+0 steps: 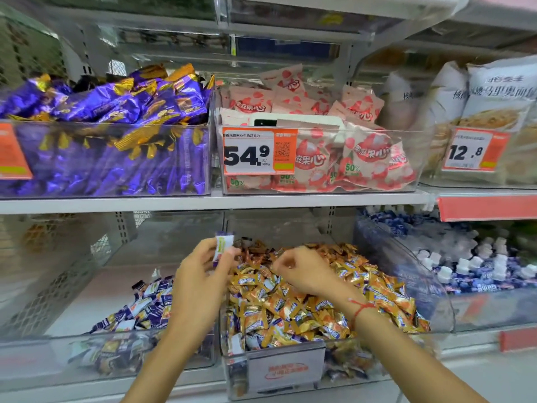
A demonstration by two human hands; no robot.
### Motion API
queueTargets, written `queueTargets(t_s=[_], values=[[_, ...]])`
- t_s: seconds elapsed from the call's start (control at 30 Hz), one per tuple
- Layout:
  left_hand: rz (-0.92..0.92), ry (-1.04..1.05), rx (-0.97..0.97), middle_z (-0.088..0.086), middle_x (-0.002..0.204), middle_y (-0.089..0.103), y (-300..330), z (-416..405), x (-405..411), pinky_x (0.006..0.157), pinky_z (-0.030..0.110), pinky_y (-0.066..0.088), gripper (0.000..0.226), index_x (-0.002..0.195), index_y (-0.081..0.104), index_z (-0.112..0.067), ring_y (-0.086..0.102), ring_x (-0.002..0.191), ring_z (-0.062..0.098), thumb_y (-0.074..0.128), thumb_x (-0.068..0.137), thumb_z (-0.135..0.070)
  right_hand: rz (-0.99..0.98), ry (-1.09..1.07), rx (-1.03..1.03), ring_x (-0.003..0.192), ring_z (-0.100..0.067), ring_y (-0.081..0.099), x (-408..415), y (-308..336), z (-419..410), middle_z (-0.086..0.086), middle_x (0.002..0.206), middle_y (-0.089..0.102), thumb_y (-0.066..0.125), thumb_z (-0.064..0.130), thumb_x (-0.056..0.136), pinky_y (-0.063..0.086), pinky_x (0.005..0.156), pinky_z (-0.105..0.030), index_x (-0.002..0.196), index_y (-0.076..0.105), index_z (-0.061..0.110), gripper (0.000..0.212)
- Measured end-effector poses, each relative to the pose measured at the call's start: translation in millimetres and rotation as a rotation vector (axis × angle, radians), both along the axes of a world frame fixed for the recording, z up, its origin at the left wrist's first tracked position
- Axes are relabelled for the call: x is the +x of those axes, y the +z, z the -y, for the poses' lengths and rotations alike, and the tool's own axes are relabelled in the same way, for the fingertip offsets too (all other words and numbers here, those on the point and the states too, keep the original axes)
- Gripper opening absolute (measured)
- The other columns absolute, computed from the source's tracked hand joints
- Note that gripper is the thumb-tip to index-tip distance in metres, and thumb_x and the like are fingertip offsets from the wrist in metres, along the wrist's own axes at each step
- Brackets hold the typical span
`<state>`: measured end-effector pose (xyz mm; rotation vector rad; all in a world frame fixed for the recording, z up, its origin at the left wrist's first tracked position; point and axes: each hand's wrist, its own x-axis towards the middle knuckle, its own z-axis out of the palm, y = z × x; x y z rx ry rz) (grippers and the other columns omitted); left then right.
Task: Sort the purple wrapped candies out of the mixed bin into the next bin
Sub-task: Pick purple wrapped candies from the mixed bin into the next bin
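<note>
- My left hand [200,274] pinches a purple wrapped candy [223,246] above the bin divider.
- My right hand [302,271], grip curled and grasping nothing visible, hovers over the mixed bin [286,370] of orange candies [290,309].
- At 9 o'clock, the next bin [43,353] holds purple candies [139,309].

White metal store shelving [215,200] with a perforated back panel [35,274] fills the frame, its shelf edge crossing mid-frame, orange price tags [259,151] at centre and right, under bright even light.
</note>
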<state>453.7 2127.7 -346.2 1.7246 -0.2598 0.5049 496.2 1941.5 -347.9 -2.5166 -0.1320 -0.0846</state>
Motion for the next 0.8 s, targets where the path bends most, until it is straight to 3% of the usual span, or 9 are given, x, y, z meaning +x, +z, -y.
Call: queueTargets(t_s=[0.07, 0.13, 0.23, 0.3, 0.4, 0.5, 0.57, 0.67, 0.8], values=[[-0.087, -0.011, -0.092, -0.007, 0.093, 0.072, -1, -6, 2, 0.066, 0.023, 0.054, 0.010, 0.099, 0.062, -0.011, 0.068, 0.079, 0.006, 0.052, 0.097, -0.013, -0.112, -0.026, -0.398, 0.095, -0.029, 0.061, 10, -12, -21, -0.009, 0.085, 0.063, 0.051, 0.041, 0.097, 0.043, 0.103, -0.045, 0.072, 0.058, 0.011, 0.040], [-0.139, -0.036, -0.100, -0.005, 0.096, 0.071, 0, -10, 3, 0.060, 0.020, 0.052, 0.011, 0.100, 0.058, -0.005, 0.067, 0.077, 0.007, 0.049, 0.097, -0.010, -0.046, -0.078, -0.529, 0.106, -0.028, 0.057, 19, -21, -35, -0.007, 0.091, 0.063, 0.052, 0.043, 0.096, 0.032, 0.110, -0.043, 0.077, 0.059, 0.010, 0.039], [-0.171, -0.064, -0.071, -0.003, 0.094, 0.070, 2, -16, 3, 0.054, 0.019, 0.052, 0.011, 0.093, 0.056, -0.012, 0.065, 0.076, 0.012, 0.047, 0.097, -0.009, -0.025, -0.088, -0.240, 0.081, -0.018, 0.062, 25, -24, -31, -0.002, 0.084, 0.070, 0.069, 0.031, 0.088, 0.049, 0.095, -0.039, 0.073, 0.070, 0.011, 0.025], [-0.206, -0.081, -0.020, -0.004, 0.091, 0.071, 1, -19, 4, 0.056, 0.022, 0.051, 0.012, 0.088, 0.052, -0.012, 0.064, 0.073, 0.011, 0.047, 0.098, -0.010, -0.033, -0.044, -0.042, 0.080, -0.016, 0.064, 18, -18, -18, 0.000, 0.089, 0.072, 0.073, 0.024, 0.085, 0.055, 0.083, -0.037, 0.080, 0.071, 0.016, 0.009], [-0.224, -0.107, 0.052, -0.009, 0.089, 0.071, -3, -20, 4, 0.059, 0.023, 0.047, 0.010, 0.094, 0.056, -0.015, 0.063, 0.074, 0.003, 0.047, 0.099, -0.014, -0.058, 0.017, 0.313, 0.074, -0.017, 0.066, -2, -7, -2, 0.010, 0.073, 0.070, 0.072, 0.018, 0.086, 0.054, 0.080, -0.043, 0.092, 0.056, 0.015, 0.018], [-0.190, -0.105, 0.097, -0.018, 0.083, 0.071, -5, -18, 3, 0.061, 0.023, 0.047, 0.012, 0.096, 0.057, -0.025, 0.061, 0.072, -0.004, 0.048, 0.099, -0.019, -0.166, 0.077, 0.650, 0.090, -0.016, 0.072, -23, 6, -5, -0.003, 0.090, 0.076, 0.075, 0.022, 0.083, 0.056, 0.085, -0.033, 0.102, 0.059, 0.010, 0.028], [-0.163, -0.091, 0.117, -0.024, 0.081, 0.071, -5, -17, 2, 0.064, 0.027, 0.049, 0.012, 0.095, 0.058, -0.029, 0.062, 0.072, -0.007, 0.049, 0.098, -0.022, -0.132, 0.091, 0.745, 0.090, -0.013, 0.072, -36, 12, -18, -0.005, 0.091, 0.076, 0.078, 0.023, 0.079, 0.057, 0.080, -0.023, 0.095, 0.066, 0.012, 0.023], [-0.152, -0.074, 0.144, -0.014, 0.088, 0.069, -5, -13, 1, 0.067, 0.030, 0.048, 0.018, 0.097, 0.060, -0.033, 0.062, 0.077, -0.002, 0.043, 0.101, -0.027, -0.020, 0.084, 0.790, 0.082, -0.007, 0.070, -48, 15, -43, 0.000, 0.088, 0.076, 0.076, 0.025, 0.080, 0.052, 0.067, -0.015, 0.097, 0.074, 0.017, 0.019], [-0.155, -0.034, 0.112, -0.005, 0.093, 0.062, -8, -8, -3, 0.078, 0.034, 0.045, 0.030, 0.103, 0.056, -0.024, 0.058, 0.091, 0.012, 0.027, 0.104, -0.031, 0.046, 0.068, 0.850, 0.079, -0.008, 0.071, -48, 11, -68, 0.001, 0.088, 0.076, 0.073, 0.022, 0.084, 0.057, 0.073, -0.020, 0.101, 0.075, 0.018, 0.017]])
